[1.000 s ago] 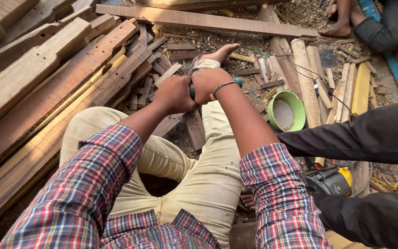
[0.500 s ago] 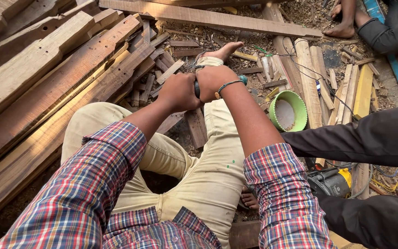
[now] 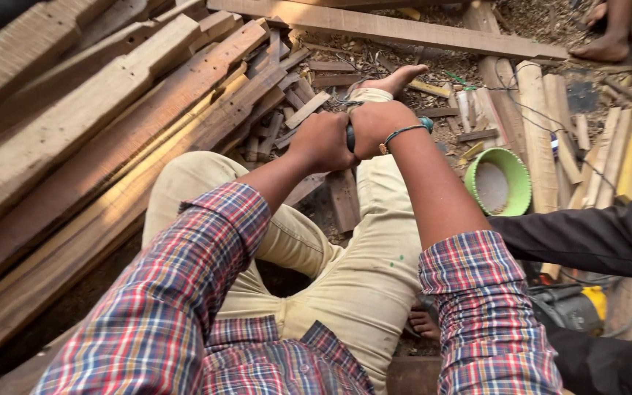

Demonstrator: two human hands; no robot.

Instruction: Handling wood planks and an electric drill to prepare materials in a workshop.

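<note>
Two hands met above the right shin, fists pressed knuckle to knuckle: left hand [image 3: 323,140] clenched, right hand [image 3: 376,129] clenched likewise, both wrapped round a dark handle [image 3: 350,137] showing only as a sliver between them. Could not tell what tool the handle belonged to, nor what lay under it; tip hidden behind the fingers. Wore a bangle [image 3: 404,132] on the right wrist. Seemed mid-stroke in a two-handed pressing or driving step, judged from the closed grip and straightened arms. Next move likely called for a firm, steady bearing down along the leg line, with the bare foot [image 3: 395,79] just beyond kept out of the tool's path.

Sat on the ground among planks [image 3: 74,146] at left and offcuts [image 3: 287,110] ahead, shavings scattered beyond. Only one container seen: a green bowl [image 3: 524,183] on the ground to the right of the knee, well apart from the hands, holding what looked like a pale layer of dust or powder at the bottom; contents otherwise too flat and dim to name. Near the lower right, a dark sleeve [image 3: 587,238] of another person reaching in, above a yellow power tool [image 3: 572,307].
</note>
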